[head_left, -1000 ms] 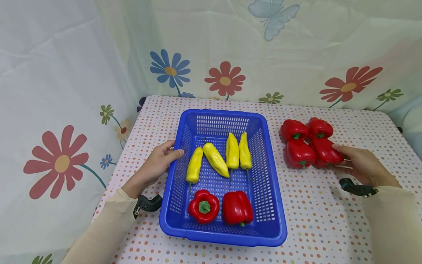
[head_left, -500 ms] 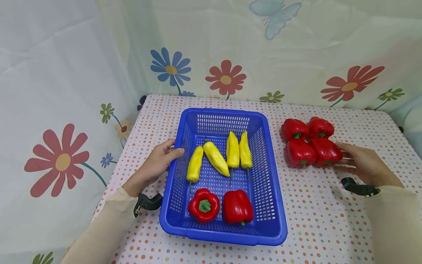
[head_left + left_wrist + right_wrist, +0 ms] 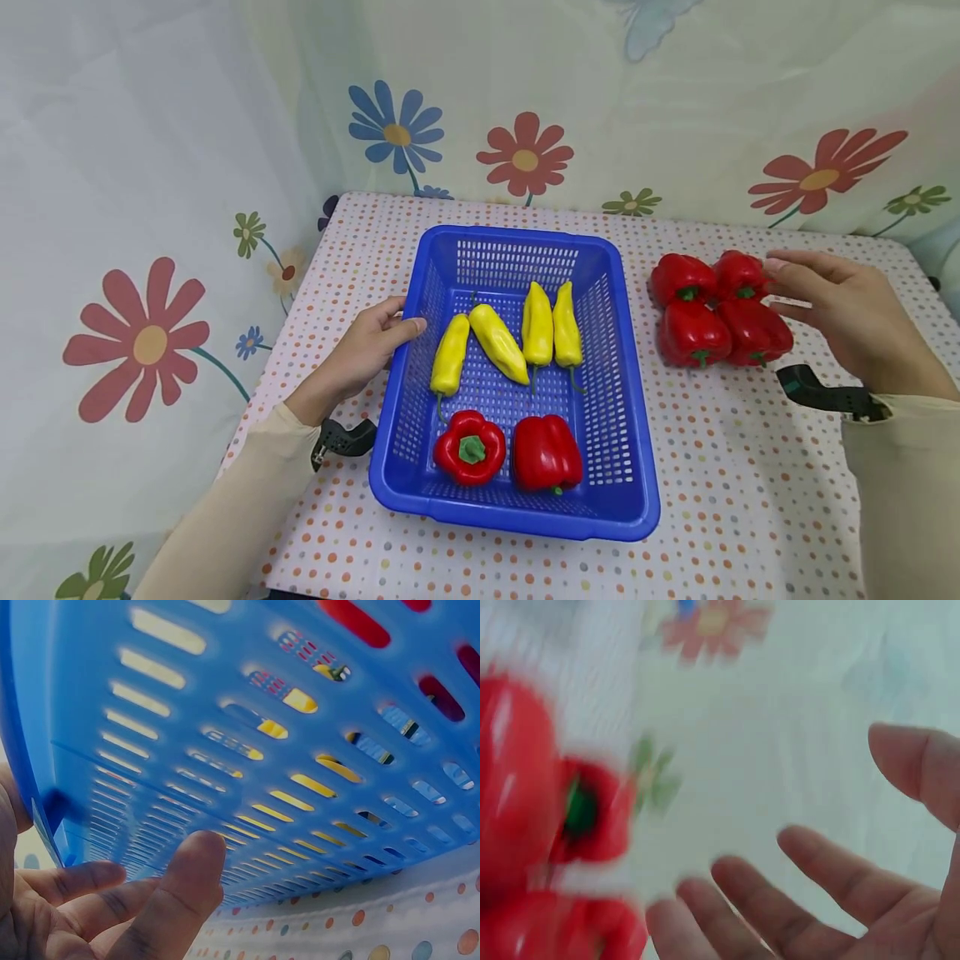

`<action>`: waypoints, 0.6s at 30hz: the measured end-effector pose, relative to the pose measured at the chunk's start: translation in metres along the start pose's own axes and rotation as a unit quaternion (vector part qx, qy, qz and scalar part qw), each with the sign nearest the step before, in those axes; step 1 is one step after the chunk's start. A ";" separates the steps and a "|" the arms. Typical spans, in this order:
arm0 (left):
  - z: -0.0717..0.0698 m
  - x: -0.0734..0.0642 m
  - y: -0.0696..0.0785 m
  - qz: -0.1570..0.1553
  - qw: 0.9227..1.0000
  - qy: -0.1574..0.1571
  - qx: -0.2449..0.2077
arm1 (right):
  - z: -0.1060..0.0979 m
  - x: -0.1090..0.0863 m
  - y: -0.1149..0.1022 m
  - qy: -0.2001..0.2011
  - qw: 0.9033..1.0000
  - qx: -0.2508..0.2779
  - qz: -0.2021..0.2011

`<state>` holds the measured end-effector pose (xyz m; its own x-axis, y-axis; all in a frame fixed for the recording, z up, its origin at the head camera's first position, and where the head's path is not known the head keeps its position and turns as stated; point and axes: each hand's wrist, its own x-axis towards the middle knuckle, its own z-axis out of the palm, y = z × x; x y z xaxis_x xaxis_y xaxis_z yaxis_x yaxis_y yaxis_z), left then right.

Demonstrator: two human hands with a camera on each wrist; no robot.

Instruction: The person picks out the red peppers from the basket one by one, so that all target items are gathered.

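**Over the red peppers: right hand lifts off, left stays on basket**

On the dotted tablecloth (image 3: 750, 467), right side, the right hand (image 3: 847, 312) is up now, fingers spread & loosely extended, gripping nothing. Half a sec ago it lay low beside the front-right pepper of the group, fingertips against it; now it hovers higher & further back, fingertips over the rear-right pepper, palm above the table. Contact w/ that pepper: can't tell from the head view. Right wrist view is blurred but shows open fingers (image 3: 832, 877) w/ red peppers (image 3: 525, 825) off to their left, a gap between.

The four red peppers (image 3: 720, 308) sit in the same tight 2x2 cluster on the cloth, just right of the blue basket (image 3: 630, 433), touching each other. Not shifted vs. earlier frames.

Left hand (image 3: 367, 350) unchanged: holds the basket's left rim, thumb over the edge, fingers against the outer wall. Left wrist view confirms it, w/ fingers (image 3: 180, 900) curled by the slotted wall (image 3: 262, 750).

Inside the basket, same as before: four yellow peppers (image 3: 510, 342) side by side mid-basket, two more red peppers (image 3: 510, 450) near the front wall, one stem-up, one on its side.

Whole scene sits a bit lower-left in the head view than 0.5 s ago, i.e. the head cam tilted, not the items.
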<state>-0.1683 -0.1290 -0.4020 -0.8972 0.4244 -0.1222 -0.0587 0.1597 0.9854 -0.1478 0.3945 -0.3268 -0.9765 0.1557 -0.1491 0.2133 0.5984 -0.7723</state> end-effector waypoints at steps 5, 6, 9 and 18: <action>0.000 0.001 0.001 -0.004 1.000 -0.002 -0.002 | 0.025 -0.012 -0.053 -0.104 0.992 -0.003 -0.064; 0.000 0.001 0.001 -0.005 1.000 -0.002 -0.002 | 0.031 -0.015 -0.061 -0.131 0.989 -0.009 -0.075; 0.000 0.001 0.002 -0.007 1.000 -0.002 -0.001 | 0.051 -0.024 -0.085 -0.215 0.971 -0.024 -0.102; 0.000 0.000 0.001 -0.008 1.000 0.004 0.001 | 0.119 -0.029 -0.115 -0.441 0.893 -0.033 -0.085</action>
<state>-0.1678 -0.1285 -0.4006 -0.8993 0.4153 -0.1372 -0.0724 0.1679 0.9831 -0.1481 0.2276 -0.3075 -0.6328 -0.6040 -0.4846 0.0335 0.6039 -0.7964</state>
